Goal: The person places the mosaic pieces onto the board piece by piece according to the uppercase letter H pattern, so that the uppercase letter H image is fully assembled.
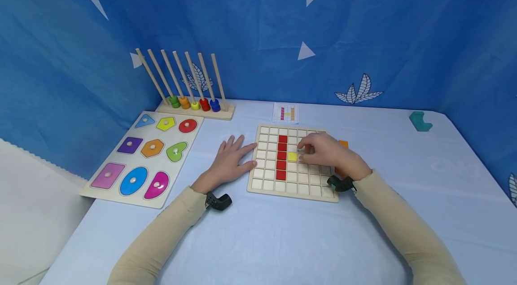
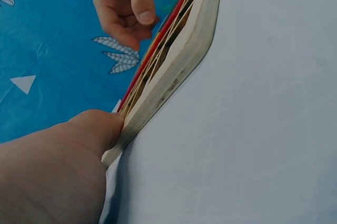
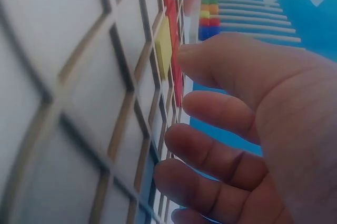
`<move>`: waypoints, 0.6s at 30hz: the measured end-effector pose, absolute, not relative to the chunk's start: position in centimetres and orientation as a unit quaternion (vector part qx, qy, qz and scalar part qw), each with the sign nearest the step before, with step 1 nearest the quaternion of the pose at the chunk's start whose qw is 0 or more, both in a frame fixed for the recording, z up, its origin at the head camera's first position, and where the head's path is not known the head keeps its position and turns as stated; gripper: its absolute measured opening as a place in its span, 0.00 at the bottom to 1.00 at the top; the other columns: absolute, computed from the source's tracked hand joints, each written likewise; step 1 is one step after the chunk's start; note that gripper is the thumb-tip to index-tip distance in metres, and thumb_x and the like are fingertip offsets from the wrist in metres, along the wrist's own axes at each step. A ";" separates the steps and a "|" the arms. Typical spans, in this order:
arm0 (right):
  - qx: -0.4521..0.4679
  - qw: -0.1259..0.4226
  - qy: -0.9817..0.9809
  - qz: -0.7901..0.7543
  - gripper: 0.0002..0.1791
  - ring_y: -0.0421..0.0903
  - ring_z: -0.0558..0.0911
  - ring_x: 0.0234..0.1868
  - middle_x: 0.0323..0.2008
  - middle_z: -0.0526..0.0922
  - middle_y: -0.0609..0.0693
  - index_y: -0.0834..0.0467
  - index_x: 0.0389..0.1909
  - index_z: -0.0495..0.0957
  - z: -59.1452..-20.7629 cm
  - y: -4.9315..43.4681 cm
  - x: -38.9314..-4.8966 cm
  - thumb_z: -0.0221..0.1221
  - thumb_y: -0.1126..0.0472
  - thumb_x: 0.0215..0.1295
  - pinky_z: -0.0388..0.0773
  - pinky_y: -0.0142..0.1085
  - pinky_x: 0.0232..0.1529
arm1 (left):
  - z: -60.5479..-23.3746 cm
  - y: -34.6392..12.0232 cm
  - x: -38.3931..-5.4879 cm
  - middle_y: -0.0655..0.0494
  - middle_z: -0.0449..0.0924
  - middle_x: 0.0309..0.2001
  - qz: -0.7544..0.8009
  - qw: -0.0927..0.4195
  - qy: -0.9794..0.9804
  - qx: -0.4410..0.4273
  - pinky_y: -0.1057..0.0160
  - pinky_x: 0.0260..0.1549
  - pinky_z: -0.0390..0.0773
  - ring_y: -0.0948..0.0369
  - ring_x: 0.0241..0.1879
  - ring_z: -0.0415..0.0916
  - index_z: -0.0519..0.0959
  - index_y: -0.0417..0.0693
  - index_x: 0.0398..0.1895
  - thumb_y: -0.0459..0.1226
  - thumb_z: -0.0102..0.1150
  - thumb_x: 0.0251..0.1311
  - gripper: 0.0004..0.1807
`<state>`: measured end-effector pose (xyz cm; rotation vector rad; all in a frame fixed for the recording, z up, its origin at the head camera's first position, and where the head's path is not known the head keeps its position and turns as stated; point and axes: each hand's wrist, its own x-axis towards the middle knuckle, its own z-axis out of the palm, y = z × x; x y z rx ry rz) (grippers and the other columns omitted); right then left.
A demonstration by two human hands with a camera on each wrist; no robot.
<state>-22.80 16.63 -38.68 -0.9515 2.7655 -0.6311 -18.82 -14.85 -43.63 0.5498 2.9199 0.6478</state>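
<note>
A wooden grid board (image 1: 292,190) with white squares lies in the middle of the table. Several red tiles (image 1: 281,155) form a column on it, and one yellow tile (image 1: 292,156) sits just right of that column. My left hand (image 1: 228,161) is spread flat on the table, its thumb and index fingertip touching the board's left edge. Over the board's right half, my right hand (image 1: 321,149) hovers with thumb and fingers apart near the yellow tile; in the right wrist view nothing shows between the fingers (image 3: 202,142). Orange tiles (image 1: 343,144) peek out beyond my right hand, partly hidden.
A small pattern card (image 1: 285,113) lies behind the board. At the back left stands a peg rack (image 1: 220,113) with coloured rings, and in front of it a shape puzzle board (image 1: 139,164). Far right lies a teal angled piece (image 1: 420,121). A blue cloth (image 1: 250,29) hangs behind.
</note>
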 end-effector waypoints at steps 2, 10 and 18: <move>-0.308 0.076 0.924 -0.213 0.15 0.42 0.75 0.31 0.33 0.85 0.50 0.60 0.47 0.87 -38.5 17.2 -22.7 0.69 0.58 0.60 0.75 0.37 0.37 | -43.6 -14.8 -18.8 0.39 0.49 0.82 0.212 0.051 0.959 0.180 0.31 0.77 0.40 0.35 0.82 0.37 0.65 0.59 0.78 0.57 0.54 0.69 0.36; -0.250 0.102 0.940 -0.207 0.17 0.43 0.74 0.30 0.34 0.83 0.51 0.61 0.48 0.86 -38.0 19.7 -22.3 0.70 0.58 0.61 0.73 0.34 0.31 | -43.7 -14.7 -18.9 0.39 0.49 0.82 0.211 0.051 0.959 0.181 0.31 0.76 0.41 0.35 0.82 0.37 0.65 0.58 0.78 0.56 0.54 0.69 0.36; -0.227 0.110 0.948 -0.193 0.17 0.43 0.73 0.28 0.30 0.81 0.50 0.62 0.48 0.85 -38.0 22.1 -22.0 0.70 0.58 0.61 0.74 0.34 0.29 | -43.5 -14.9 -18.8 0.38 0.50 0.81 0.214 0.045 0.958 0.183 0.30 0.76 0.41 0.34 0.81 0.39 0.66 0.58 0.77 0.56 0.54 0.69 0.35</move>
